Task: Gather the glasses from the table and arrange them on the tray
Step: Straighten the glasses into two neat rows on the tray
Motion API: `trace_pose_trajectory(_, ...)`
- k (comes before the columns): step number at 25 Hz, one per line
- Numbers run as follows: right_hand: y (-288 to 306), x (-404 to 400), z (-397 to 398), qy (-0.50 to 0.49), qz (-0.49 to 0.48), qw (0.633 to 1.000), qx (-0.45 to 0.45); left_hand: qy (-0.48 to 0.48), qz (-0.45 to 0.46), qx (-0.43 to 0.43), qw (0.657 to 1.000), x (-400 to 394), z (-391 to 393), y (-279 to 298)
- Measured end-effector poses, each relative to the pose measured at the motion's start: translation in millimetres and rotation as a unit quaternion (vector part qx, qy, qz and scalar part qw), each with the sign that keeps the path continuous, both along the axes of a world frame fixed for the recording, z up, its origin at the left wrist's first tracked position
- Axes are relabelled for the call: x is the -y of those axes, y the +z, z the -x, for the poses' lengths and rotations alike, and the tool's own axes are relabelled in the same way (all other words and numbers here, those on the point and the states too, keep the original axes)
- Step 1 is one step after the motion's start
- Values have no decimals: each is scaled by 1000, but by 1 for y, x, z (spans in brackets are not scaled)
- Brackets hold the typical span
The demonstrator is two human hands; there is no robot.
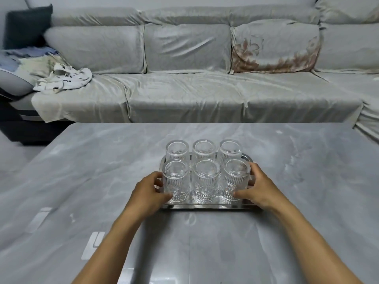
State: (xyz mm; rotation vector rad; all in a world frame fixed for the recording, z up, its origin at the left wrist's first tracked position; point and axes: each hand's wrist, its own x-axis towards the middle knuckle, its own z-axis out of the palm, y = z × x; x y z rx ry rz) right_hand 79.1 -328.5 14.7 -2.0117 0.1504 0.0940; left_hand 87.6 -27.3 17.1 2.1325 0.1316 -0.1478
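Observation:
Several clear ribbed glasses stand upside down in two rows of three on a shiny steel tray (205,206) in the middle of the grey marble table. My left hand (146,194) curls around the front left glass (176,181), thumb at its base. My right hand (260,188) wraps the front right glass (234,179) the same way, fingers over the tray's right side. The front middle glass (205,180) stands untouched between them. The back row (204,149) stands behind, apart from both hands.
The table (102,181) stretches wide on both sides of the tray and towards me. Behind it runs a long sofa (184,89) under a grey cover, with crumpled clothes (63,78) at its left end.

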Motion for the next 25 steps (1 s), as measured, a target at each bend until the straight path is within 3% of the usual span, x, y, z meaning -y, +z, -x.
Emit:
trace_pose_trajectory(5, 3, 28, -14, 72, -17, 997, -34, -28, -35, -8, 999, -18, -12, 2)
trace_pose_trajectory(10, 21, 42, -52, 216, 183, 953, -111, -199, -151, -35, 968, -31, -53, 7)
trace_pose_trajectory(13, 24, 45, -62, 242, 186, 945, -115, -272, -181, -34, 945, -30, -74, 11)
trace_pose_trajectory(18, 11, 48, -66, 237, 148, 956, -92, -283, -168, -12, 944, -35, -83, 1)
trace_pose_trajectory(25, 11, 46, -64, 241, 176, 950, -93, -273, -155, -19, 949, -34, -81, 2)
